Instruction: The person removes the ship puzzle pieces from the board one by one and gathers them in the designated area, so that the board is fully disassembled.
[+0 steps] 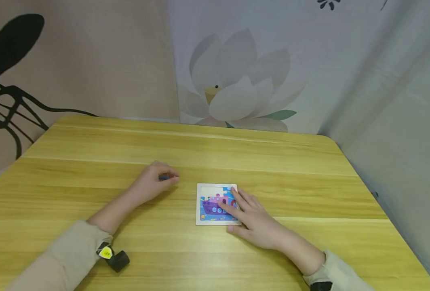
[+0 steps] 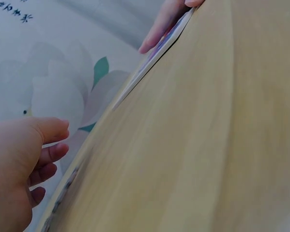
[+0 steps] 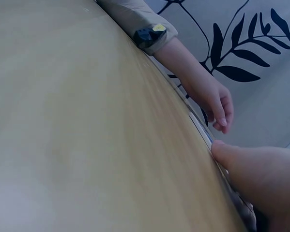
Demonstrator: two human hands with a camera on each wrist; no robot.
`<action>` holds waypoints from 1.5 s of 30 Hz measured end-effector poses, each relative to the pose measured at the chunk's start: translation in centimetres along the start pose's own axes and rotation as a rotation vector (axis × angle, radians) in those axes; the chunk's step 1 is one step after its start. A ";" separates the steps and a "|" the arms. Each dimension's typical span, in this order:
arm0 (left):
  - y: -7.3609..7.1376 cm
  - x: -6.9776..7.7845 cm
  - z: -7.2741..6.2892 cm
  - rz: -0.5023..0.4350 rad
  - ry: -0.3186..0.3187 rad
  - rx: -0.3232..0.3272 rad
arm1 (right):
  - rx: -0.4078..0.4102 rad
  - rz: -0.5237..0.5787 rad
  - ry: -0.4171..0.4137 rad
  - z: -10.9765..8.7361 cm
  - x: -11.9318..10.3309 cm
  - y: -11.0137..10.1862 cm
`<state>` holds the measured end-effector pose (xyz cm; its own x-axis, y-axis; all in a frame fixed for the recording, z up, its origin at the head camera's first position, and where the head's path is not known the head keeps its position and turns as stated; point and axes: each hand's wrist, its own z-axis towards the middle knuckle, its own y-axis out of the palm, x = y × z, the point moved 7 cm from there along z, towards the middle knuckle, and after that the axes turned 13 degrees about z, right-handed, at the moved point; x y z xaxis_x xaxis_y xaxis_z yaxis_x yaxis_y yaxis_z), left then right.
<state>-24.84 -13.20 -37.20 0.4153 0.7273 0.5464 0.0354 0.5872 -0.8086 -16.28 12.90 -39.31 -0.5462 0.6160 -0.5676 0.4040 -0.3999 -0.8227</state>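
A square jigsaw puzzle in a white frame [image 1: 198,205] lies flat on the table; its picture shows a purple and pink ship on blue, with a bare white patch at the top left. My right hand [image 1: 260,226] rests along its right side, fingers spread over the picture and thumb at the lower edge. To the left, my left hand [image 1: 154,180] hovers low with loosely curled fingers. Under it a bit of dark blue [image 1: 163,178] shows through the gap by the thumb. The left wrist view has flat, coloured pieces [image 2: 62,197] lying on the table beside that hand.
The light wooden table [image 1: 291,173] reaches back to a curtain [image 1: 135,60] printed with plants and a pale flower. A black wrist device [image 1: 117,260] sticks out from the left sleeve, close above the tabletop.
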 end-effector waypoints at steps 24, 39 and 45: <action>4.3 4.8 1.5 -0.033 0.087 -0.053 | -0.037 -0.010 -0.063 -1.3 -1.5 1.1; 6.7 7.1 3.1 -0.032 0.211 -0.089 | -0.040 -0.030 -0.071 -1.2 -1.7 1.0; 7.6 7.7 3.5 0.010 0.255 -0.128 | -0.044 -0.032 -0.072 -1.2 -1.6 1.1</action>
<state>-24.57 -1.89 -38.32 0.6307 0.6109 0.4785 0.1373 0.5190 -0.8437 -14.08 12.29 -39.21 -0.6097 0.5772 -0.5432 0.4164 -0.3499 -0.8391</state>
